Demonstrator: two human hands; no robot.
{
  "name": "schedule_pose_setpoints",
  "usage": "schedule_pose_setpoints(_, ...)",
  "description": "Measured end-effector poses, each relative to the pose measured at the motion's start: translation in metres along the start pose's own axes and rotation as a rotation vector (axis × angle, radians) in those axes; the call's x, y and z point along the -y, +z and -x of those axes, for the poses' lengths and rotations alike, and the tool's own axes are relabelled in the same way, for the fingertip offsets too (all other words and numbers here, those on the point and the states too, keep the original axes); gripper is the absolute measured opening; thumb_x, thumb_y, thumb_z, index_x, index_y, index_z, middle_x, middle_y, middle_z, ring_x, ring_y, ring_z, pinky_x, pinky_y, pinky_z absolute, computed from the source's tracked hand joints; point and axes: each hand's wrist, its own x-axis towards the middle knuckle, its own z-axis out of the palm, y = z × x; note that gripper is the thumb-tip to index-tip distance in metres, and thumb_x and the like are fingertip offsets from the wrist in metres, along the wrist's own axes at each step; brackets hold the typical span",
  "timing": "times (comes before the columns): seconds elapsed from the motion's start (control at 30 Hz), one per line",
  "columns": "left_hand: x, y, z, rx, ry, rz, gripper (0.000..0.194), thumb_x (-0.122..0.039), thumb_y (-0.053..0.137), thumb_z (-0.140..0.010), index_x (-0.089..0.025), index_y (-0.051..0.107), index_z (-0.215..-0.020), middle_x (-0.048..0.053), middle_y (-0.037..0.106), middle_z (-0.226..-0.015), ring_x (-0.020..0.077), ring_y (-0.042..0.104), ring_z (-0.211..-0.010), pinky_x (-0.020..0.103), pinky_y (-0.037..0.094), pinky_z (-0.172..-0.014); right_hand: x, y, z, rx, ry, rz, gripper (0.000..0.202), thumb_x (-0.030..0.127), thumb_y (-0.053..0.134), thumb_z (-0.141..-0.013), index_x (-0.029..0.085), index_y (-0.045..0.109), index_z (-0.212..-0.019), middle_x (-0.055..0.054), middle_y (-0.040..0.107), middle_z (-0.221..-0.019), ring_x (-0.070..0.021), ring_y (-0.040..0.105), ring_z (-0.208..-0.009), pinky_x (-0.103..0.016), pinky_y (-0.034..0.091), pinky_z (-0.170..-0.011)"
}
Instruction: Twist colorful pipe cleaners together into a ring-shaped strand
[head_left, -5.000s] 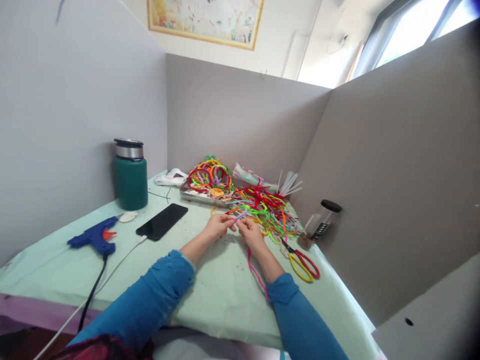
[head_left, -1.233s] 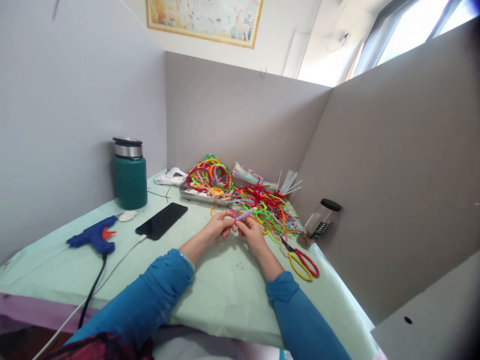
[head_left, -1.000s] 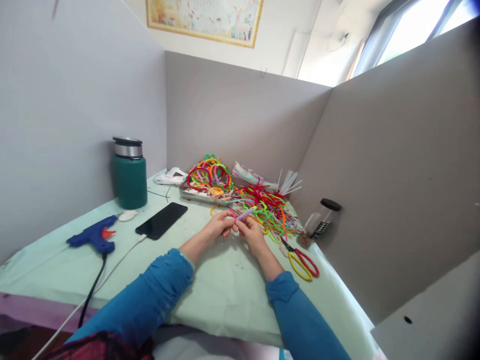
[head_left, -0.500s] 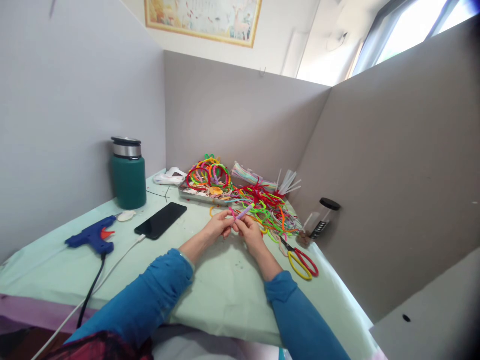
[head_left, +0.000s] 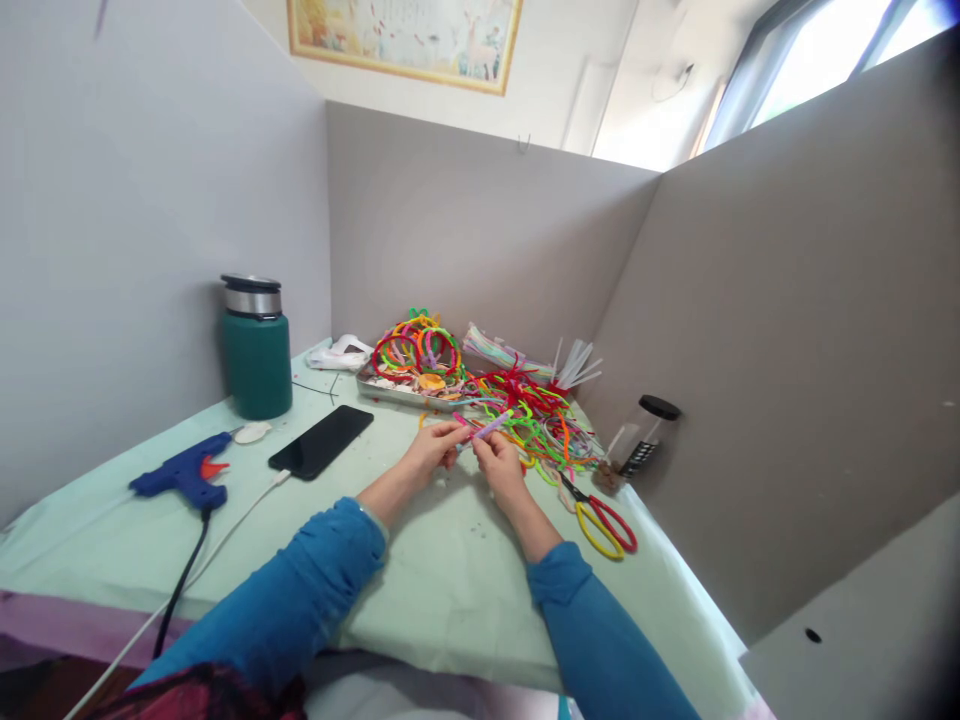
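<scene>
My left hand [head_left: 437, 447] is closed on a pink pipe cleaner [head_left: 460, 421], whose tip shows above the fingers. Fingers of my right hand [head_left: 496, 460] pinch a purple pipe cleaner [head_left: 493, 424] that slants up to the right and ends in a pale green tip. The two pieces meet between my fingertips; how they are joined is hidden. Just beyond my hands lies a tangled heap of bright pipe cleaners [head_left: 551, 432]. Behind it, a metal tray [head_left: 409, 398] bears flat pieces and several coloured rings [head_left: 416, 350].
Scissors [head_left: 604, 525] with red and yellow handles lie right of my right forearm. A clear jar [head_left: 637, 445] leans at the right edge. On the left are a phone [head_left: 322, 442] with a cable, a blue glue gun [head_left: 182, 470] and a green bottle [head_left: 257, 362]. Grey partitions [head_left: 480, 220] enclose the table.
My fingertips have drawn slightly apart, and the purple pipe cleaner has shifted a little to the right. The pink one now points more to the left. Everything else stays put.
</scene>
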Motion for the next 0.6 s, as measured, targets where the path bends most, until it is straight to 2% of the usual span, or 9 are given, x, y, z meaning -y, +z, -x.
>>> schedule_pose_setpoints(0.13, -0.0006, 0.0013, 0.0009, -0.009, -0.001, 0.023, 0.04, -0.048, 0.07, -0.062, -0.013, 0.062, -0.078, -0.006, 0.047, -0.049, 0.0054, 0.038, -0.039, 0.019, 0.029, -0.039, -0.0021, 0.0012, -0.0014, -0.038, -0.015, 0.04, 0.024, 0.041, 0.056, -0.074, 0.019, 0.05, -0.067, 0.006, 0.041, -0.054, -0.0095, 0.034, -0.049, -0.023, 0.028, -0.049)
schedule_pose_setpoints(0.23, -0.0012, 0.0025, 0.0006, -0.044, 0.046, -0.091, 0.039, -0.049, 0.067, -0.065, -0.013, 0.063, -0.079, -0.006, 0.043, -0.043, 0.0065, 0.036, -0.038, 0.02, 0.028, -0.039, -0.0041, 0.0021, -0.0024, -0.065, -0.021, 0.064, 0.022, 0.039, 0.055, -0.075, 0.019, 0.049, -0.066, 0.006, 0.041, -0.054, -0.0096, 0.034, -0.049, -0.023, 0.028, -0.049)
schedule_pose_setpoints(0.3, -0.0008, 0.0027, -0.0008, -0.068, 0.13, -0.224, 0.035, -0.047, 0.065, -0.068, -0.013, 0.065, -0.077, -0.005, 0.044, -0.044, 0.0066, 0.036, -0.038, 0.02, 0.028, -0.041, -0.0056, 0.0022, -0.0032, -0.076, -0.022, 0.066, 0.022, 0.038, 0.054, -0.075, 0.019, 0.048, -0.065, 0.006, 0.041, -0.053, -0.0093, 0.033, -0.049, -0.023, 0.028, -0.049)
schedule_pose_setpoints(0.43, 0.0021, 0.0024, -0.003, -0.138, 0.403, -0.556, 0.019, -0.031, 0.065, -0.071, -0.014, 0.069, -0.074, 0.002, 0.059, -0.068, 0.0068, 0.044, -0.051, 0.021, 0.034, -0.05, -0.0076, 0.0008, -0.0045, -0.091, 0.03, 0.01, 0.023, 0.037, 0.054, -0.073, 0.019, 0.046, -0.061, 0.006, 0.04, -0.051, -0.0087, 0.032, -0.047, -0.023, 0.027, -0.046)
schedule_pose_setpoints(0.5, 0.0038, 0.0024, -0.0023, -0.14, 0.463, -0.703, 0.014, -0.024, 0.065, -0.071, -0.016, 0.071, -0.081, 0.002, 0.061, -0.072, 0.0073, 0.045, -0.054, 0.021, 0.036, -0.054, -0.0066, 0.0001, -0.0043, -0.076, 0.091, -0.056, 0.025, 0.039, 0.056, -0.072, 0.02, 0.046, -0.061, 0.007, 0.039, -0.05, -0.0082, 0.03, -0.044, -0.023, 0.024, -0.044)
schedule_pose_setpoints(0.6, 0.0051, 0.0023, 0.0003, -0.127, 0.509, -0.809, 0.018, -0.018, 0.064, -0.071, -0.015, 0.068, -0.088, 0.002, 0.061, -0.075, 0.0069, 0.045, -0.052, 0.021, 0.037, -0.055, -0.0024, 0.0004, -0.0028, -0.031, 0.15, -0.135, 0.028, 0.042, 0.059, -0.07, 0.02, 0.046, -0.06, 0.008, 0.037, -0.048, -0.0073, 0.027, -0.042, -0.023, 0.02, -0.041)
